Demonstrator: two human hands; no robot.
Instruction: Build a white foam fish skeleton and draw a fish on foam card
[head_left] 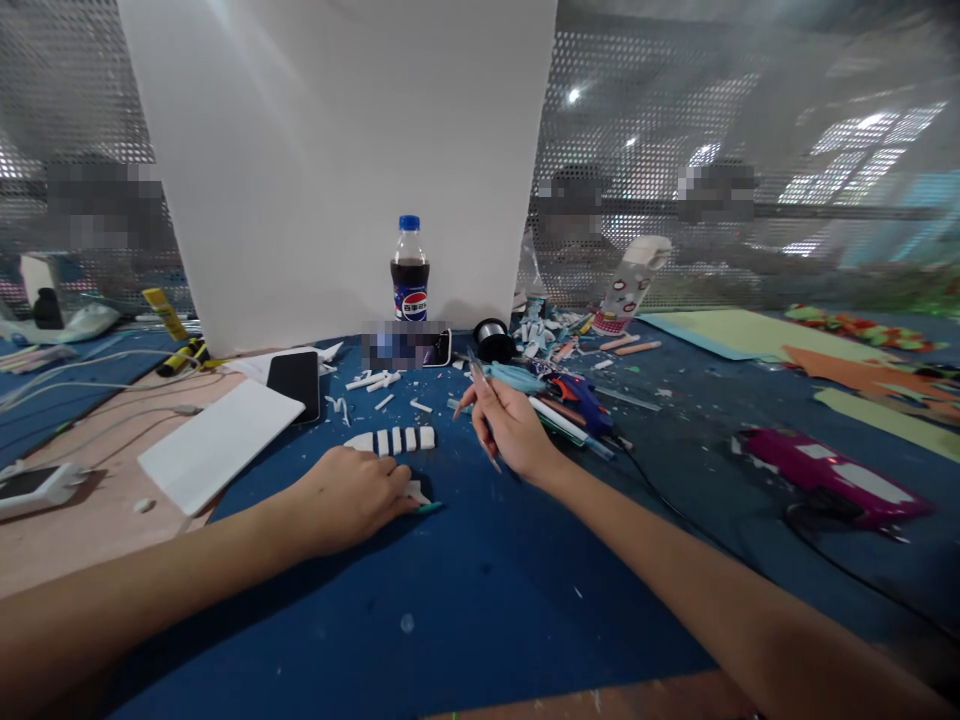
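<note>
Head view: a blue-covered bench [480, 620] spreads across the lower frame, with a white panel [337, 150] upright at upper centre. The right hand [510, 425] is at mid-frame, fingers bent; whether its grip holds anything cannot be told. The left hand [356, 500], left of centre, covers one end of a row of white blocks [406, 440], its grip pinched on a small white piece [415, 490].

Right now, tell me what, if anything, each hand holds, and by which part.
The left hand pinches a small white piece by its palm-side end; whether the right hand holds anything cannot be told.
</note>
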